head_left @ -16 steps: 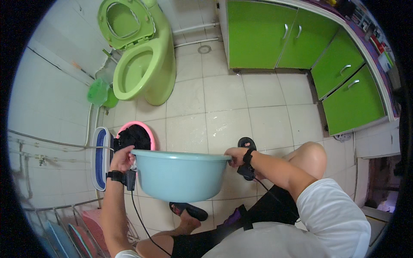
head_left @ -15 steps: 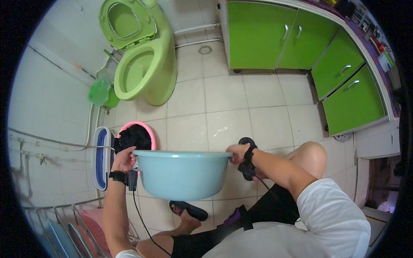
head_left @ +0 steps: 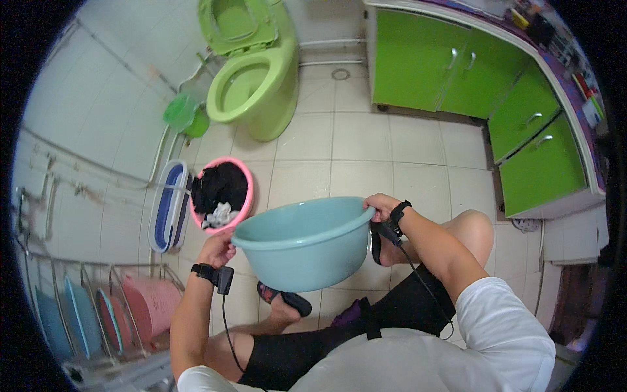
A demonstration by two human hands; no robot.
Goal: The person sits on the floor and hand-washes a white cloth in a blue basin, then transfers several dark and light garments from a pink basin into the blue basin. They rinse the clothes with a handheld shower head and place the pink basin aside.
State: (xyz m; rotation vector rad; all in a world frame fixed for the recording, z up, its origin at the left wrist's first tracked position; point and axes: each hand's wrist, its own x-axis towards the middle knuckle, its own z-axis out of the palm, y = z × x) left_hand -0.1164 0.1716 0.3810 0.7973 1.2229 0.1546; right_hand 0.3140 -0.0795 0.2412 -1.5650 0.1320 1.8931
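A large light-blue plastic basin [head_left: 307,258] is held up in front of me, tilted so that part of its inside shows. My left hand [head_left: 217,249] is closed on the rim at its left end. At the right end, my right hand [head_left: 380,208] grips the rim as well. Just beyond my left hand, a pink basin [head_left: 247,179] stands on the floor. In it lies dark clothing [head_left: 222,186], with a light grey-and-white cloth [head_left: 221,214] at the near side.
A green toilet [head_left: 277,91] with its lid up stands at the far left. Beside the pink basin is a folded blue-and-white tub [head_left: 168,206]. A rack [head_left: 124,307] with basins is at the lower left. Green cabinets [head_left: 418,62] line the far right.
The blue basin has tipped from nearly side-on, its right end rising, so its inside now shows. My view has shifted, and the cloths in the pink basin show more fully.
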